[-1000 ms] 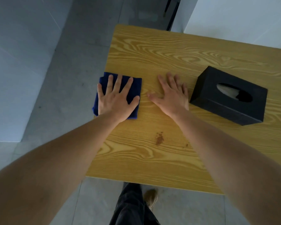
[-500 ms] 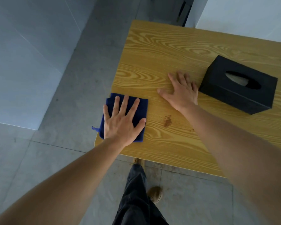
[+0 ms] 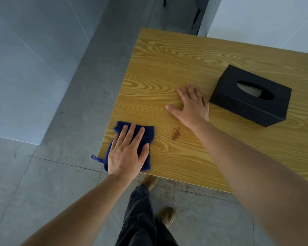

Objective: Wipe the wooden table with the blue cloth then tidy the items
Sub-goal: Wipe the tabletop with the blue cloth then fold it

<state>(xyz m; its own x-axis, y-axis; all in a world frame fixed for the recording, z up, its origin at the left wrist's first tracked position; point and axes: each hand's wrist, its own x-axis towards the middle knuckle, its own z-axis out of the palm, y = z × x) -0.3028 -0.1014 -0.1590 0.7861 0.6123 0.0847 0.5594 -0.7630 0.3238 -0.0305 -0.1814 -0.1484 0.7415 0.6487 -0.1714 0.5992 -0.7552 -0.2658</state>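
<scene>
The wooden table [image 3: 167,71] fills the upper right of the head view. A folded blue cloth [image 3: 146,134] lies at the table's near left corner, part of it hanging over the edge. My left hand [image 3: 128,153] presses flat on the cloth with its fingers spread. My right hand [image 3: 190,107] rests flat on the bare wood, fingers apart, holding nothing, just left of a black tissue box [image 3: 251,96]. A small brown stain [image 3: 176,134] marks the wood between cloth and right arm.
Grey tiled floor [image 3: 60,183] lies left of and below the table. White panels stand at the far left and behind the table at the upper right. My dark trousers and brown shoes [image 3: 165,215] show under the near table edge.
My left hand has slid the blue cloth along the left edge toward me, down to the near corner. My right hand has stayed flat beside the tissue box.
</scene>
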